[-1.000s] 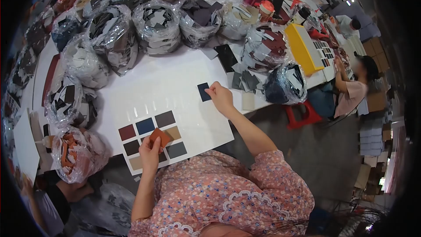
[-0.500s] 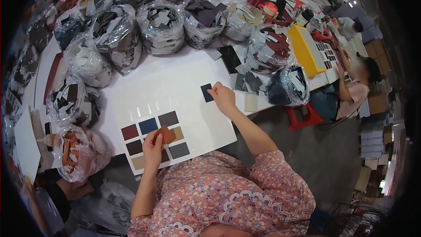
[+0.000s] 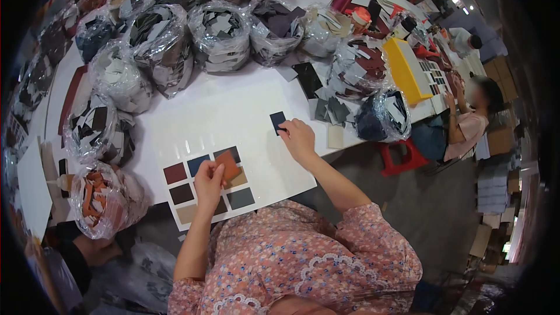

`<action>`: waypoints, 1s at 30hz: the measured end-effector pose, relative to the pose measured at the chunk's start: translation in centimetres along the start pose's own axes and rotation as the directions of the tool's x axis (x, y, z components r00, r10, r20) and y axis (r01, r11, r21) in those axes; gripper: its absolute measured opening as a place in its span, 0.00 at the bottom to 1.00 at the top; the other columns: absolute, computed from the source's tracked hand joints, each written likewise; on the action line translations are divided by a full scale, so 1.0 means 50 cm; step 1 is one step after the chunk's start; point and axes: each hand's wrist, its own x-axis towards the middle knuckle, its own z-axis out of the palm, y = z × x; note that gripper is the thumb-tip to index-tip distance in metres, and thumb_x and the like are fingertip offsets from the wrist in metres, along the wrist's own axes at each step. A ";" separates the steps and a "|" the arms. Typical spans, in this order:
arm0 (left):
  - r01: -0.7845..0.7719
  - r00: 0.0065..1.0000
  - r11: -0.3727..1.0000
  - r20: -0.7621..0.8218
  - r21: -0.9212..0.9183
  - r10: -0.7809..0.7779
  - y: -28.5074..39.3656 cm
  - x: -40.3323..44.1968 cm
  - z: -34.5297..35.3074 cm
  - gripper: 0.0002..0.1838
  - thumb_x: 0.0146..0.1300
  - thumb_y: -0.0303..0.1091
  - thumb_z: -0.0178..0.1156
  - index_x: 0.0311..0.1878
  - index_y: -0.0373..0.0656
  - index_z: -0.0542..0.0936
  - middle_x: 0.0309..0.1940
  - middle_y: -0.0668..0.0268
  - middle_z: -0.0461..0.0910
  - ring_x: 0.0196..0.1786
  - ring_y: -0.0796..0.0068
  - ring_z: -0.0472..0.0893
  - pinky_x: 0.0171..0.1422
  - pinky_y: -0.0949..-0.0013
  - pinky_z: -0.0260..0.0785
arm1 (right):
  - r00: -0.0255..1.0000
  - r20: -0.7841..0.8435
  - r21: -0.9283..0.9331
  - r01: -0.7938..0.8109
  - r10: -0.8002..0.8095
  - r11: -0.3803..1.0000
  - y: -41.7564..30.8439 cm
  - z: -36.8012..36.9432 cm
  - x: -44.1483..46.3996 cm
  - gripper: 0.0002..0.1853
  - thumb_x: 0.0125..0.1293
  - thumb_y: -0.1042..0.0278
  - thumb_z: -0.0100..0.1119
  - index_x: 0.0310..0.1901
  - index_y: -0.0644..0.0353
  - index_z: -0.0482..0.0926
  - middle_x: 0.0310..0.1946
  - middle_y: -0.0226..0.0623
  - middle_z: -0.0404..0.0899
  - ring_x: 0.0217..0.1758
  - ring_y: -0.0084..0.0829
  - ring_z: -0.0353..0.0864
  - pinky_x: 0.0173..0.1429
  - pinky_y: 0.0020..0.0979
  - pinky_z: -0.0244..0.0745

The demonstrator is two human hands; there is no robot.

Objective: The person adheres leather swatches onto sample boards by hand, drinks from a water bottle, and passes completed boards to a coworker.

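My left hand (image 3: pixel 209 185) pinches an orange-brown swatch (image 3: pixel 229 165) over the lower left part of a white sample card (image 3: pixel 256 163). Below it, coloured swatches lie in rows on the card: a maroon one (image 3: pixel 174 173), a dark brown one (image 3: pixel 181 193), a grey one (image 3: pixel 241 198) and others, some partly covered by the hand. At the card's right side, my right hand (image 3: pixel 300 141) has its fingers closed on the lower edge of a dark navy swatch (image 3: pixel 277 121). That swatch is at or just above the card; I cannot tell which.
Clear plastic bags of swatches ring the card, including an orange one (image 3: pixel 96 198) and a navy one (image 3: pixel 379 118). Loose grey pieces (image 3: pixel 331 109) and a black phone-like slab (image 3: pixel 307 80) lie at right. Beyond a yellow box (image 3: pixel 405 70), a co-worker (image 3: pixel 469 125) sits.
My left hand has moved slightly right and up with the orange-brown swatch, now more upright. The navy swatch has shifted and turned a little in my right hand.
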 end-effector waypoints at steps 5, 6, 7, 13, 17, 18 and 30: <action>-0.134 0.990 0.989 0.046 0.060 0.131 0.006 0.078 0.083 0.08 0.68 0.29 0.60 0.34 0.40 0.73 0.19 0.73 0.72 0.18 0.86 0.70 0.22 0.79 0.58 | 0.998 0.049 0.108 -0.049 0.044 0.993 0.001 -0.007 0.002 0.09 0.57 0.65 0.68 0.38 0.55 0.82 0.32 0.34 0.77 0.38 0.36 0.80 0.43 0.37 0.72; -0.155 0.987 0.987 0.051 0.051 0.152 0.010 0.094 0.097 0.08 0.68 0.29 0.60 0.34 0.39 0.73 0.19 0.72 0.72 0.18 0.85 0.70 0.22 0.79 0.58 | 0.995 0.073 0.165 -0.083 0.071 0.983 0.002 -0.009 0.002 0.08 0.57 0.67 0.67 0.39 0.55 0.82 0.32 0.34 0.78 0.38 0.35 0.80 0.43 0.37 0.72; -0.160 0.986 0.984 0.051 0.084 0.156 0.013 0.108 0.106 0.08 0.67 0.30 0.60 0.34 0.39 0.73 0.19 0.71 0.72 0.18 0.84 0.71 0.22 0.78 0.60 | 0.993 0.058 0.215 -0.117 0.107 0.970 0.003 -0.008 -0.004 0.08 0.58 0.68 0.67 0.39 0.56 0.82 0.33 0.35 0.78 0.37 0.34 0.81 0.42 0.36 0.73; -0.144 0.989 0.947 0.004 0.288 0.149 0.005 0.159 0.131 0.09 0.65 0.32 0.62 0.33 0.37 0.75 0.18 0.66 0.76 0.17 0.79 0.73 0.23 0.72 0.64 | 0.974 0.002 0.374 -0.213 0.229 0.903 0.026 -0.025 -0.059 0.05 0.62 0.71 0.64 0.39 0.60 0.82 0.34 0.37 0.79 0.34 0.31 0.83 0.38 0.29 0.75; -0.154 0.985 0.920 -0.014 0.361 0.170 -0.002 0.166 0.132 0.10 0.64 0.32 0.63 0.31 0.36 0.76 0.18 0.63 0.77 0.18 0.75 0.75 0.24 0.70 0.66 | 0.966 -0.015 0.381 -0.234 0.258 0.895 0.067 -0.040 -0.082 0.05 0.62 0.72 0.63 0.38 0.62 0.82 0.33 0.37 0.78 0.32 0.29 0.81 0.37 0.27 0.74; -0.160 0.984 0.916 -0.018 0.367 0.179 0.000 0.165 0.133 0.10 0.64 0.31 0.63 0.31 0.36 0.75 0.18 0.65 0.76 0.17 0.77 0.74 0.23 0.71 0.65 | 0.963 -0.016 0.387 -0.241 0.268 0.890 0.073 -0.042 -0.085 0.05 0.62 0.72 0.63 0.38 0.62 0.81 0.32 0.36 0.78 0.32 0.29 0.80 0.37 0.27 0.74; -0.210 0.951 0.816 -0.083 0.538 0.299 -0.022 0.178 0.146 0.11 0.63 0.32 0.65 0.30 0.35 0.77 0.17 0.63 0.77 0.17 0.77 0.74 0.21 0.71 0.65 | 0.976 -0.088 0.346 -0.156 0.197 0.925 0.079 -0.039 -0.103 0.03 0.60 0.71 0.64 0.33 0.60 0.82 0.28 0.36 0.78 0.28 0.35 0.75 0.35 0.35 0.69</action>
